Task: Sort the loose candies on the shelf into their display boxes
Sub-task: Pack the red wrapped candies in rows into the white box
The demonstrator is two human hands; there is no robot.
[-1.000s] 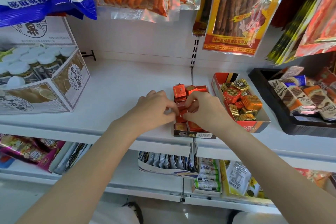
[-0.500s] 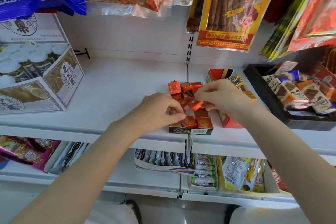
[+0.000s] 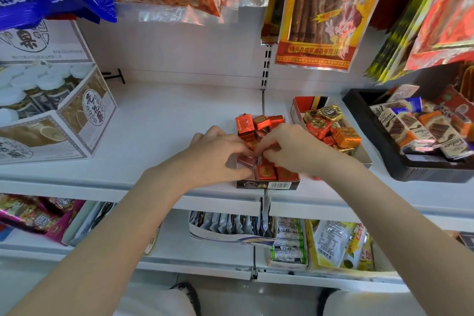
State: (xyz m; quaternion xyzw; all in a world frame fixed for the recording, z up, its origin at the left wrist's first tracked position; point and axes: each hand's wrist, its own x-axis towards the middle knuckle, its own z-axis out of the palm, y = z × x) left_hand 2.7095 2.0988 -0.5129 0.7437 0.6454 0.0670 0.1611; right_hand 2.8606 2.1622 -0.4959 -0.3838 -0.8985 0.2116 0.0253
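Note:
A small dark display box (image 3: 268, 185) stands at the shelf's front edge, filled with several red square candies (image 3: 261, 122). My left hand (image 3: 218, 156) rests on the box's left side, its fingertips pressed on a dark-red candy (image 3: 246, 161). My right hand (image 3: 295, 149) comes in from the right, its fingers curled over the candies in the middle of the box. The fingertips of both hands meet there; what they pinch is partly hidden. To the right stands a red display box (image 3: 298, 108) with gold, red and orange wrapped candies (image 3: 346, 136).
A black tray (image 3: 364, 120) of chocolate bars sits at the far right. A large carton of white-capped bottles (image 3: 59, 115) stands at the left. Snack bags (image 3: 313, 13) hang overhead. The white shelf (image 3: 159, 120) lies between the carton and the boxes. Lower shelves hold packets.
My right hand has come back from the red box side to the middle of the dark box, meeting my left hand over the red candies.

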